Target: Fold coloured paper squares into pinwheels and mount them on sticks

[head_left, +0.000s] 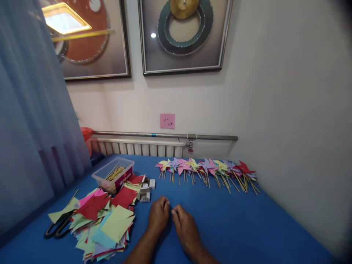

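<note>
My left hand (160,214) rests on the blue table in a loose fist. Beside it, slightly apart, my right hand (187,227) lies curled the same way, its thumb toward the left one. No object shows in either hand. Closest to my left hand are small white boxes (144,195) holding small shiny pieces. Further left lies a pile of cut coloured paper sheets (117,223), some with slits at the corners. Black-handled scissors (62,225) are partly under a pale green sheet. Beyond my right hand, a row of paper pinwheels (207,167) on thin sticks lies along the back.
A clear plastic box (100,175) of wooden sticks (117,172) stands behind the paper. A blue curtain (35,110) hangs at the left. Along the wall run a metal pipe (132,134) and a radiator (143,148). A pink note (167,121) is on the wall.
</note>
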`<state>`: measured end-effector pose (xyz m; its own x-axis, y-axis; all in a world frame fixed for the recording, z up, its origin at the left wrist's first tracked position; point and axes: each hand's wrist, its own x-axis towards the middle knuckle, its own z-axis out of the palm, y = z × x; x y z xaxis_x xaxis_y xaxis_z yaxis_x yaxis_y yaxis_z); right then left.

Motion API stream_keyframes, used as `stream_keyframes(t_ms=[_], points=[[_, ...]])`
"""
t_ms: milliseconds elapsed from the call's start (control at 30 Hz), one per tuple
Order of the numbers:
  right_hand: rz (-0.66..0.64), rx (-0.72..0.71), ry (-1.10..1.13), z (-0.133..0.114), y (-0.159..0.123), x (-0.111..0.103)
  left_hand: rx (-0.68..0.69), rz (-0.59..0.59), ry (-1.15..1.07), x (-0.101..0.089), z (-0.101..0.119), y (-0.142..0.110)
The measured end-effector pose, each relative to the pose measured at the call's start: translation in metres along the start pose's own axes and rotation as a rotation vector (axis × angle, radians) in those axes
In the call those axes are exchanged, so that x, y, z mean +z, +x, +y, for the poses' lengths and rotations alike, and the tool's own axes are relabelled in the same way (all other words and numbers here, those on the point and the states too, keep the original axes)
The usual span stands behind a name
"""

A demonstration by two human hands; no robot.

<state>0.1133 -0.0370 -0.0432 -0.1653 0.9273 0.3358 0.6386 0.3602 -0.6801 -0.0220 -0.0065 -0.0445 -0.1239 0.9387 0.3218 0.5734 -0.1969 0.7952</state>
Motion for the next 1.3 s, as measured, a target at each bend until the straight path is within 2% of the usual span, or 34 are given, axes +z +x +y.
stream_keyframes(t_ms=[167,400,567,633,733,800,900,967,1100,1233,1300], points=[[0.017,0.004,0.074,-0.001,0.001,-0.005,0.049,-0.025,0.098,-0.002,0.001,-0.003],[0.005,0.036,0.136,0.002,0.003,-0.004,-0.048,-0.189,0.298,-0.012,0.014,-0.001],[0.026,0.029,0.141,0.003,0.004,-0.003,-0.011,-0.309,0.403,-0.032,0.030,-0.012],[0.022,0.029,0.144,0.002,0.004,-0.004,0.011,-0.278,0.502,-0.051,0.033,-0.018],[0.034,0.022,0.155,-0.001,0.005,-0.004,-0.037,-0.126,0.743,-0.088,0.032,-0.018],[0.042,0.020,0.159,-0.002,0.005,-0.004,-0.103,-0.016,0.912,-0.113,0.025,-0.011],[0.044,0.034,0.159,-0.002,0.006,-0.004,-0.144,0.049,1.019,-0.138,0.010,0.000],[0.038,0.043,0.164,-0.001,0.007,-0.003,-0.181,0.034,1.054,-0.144,0.001,0.005],[0.038,0.042,0.172,-0.001,0.007,-0.004,-0.266,0.011,1.040,-0.144,-0.009,0.008],[0.042,0.046,0.188,-0.002,0.007,-0.005,-0.329,0.128,0.897,-0.150,-0.012,0.007],[0.037,0.048,0.200,-0.003,0.007,-0.005,-0.340,0.233,0.774,-0.153,-0.014,0.007]])
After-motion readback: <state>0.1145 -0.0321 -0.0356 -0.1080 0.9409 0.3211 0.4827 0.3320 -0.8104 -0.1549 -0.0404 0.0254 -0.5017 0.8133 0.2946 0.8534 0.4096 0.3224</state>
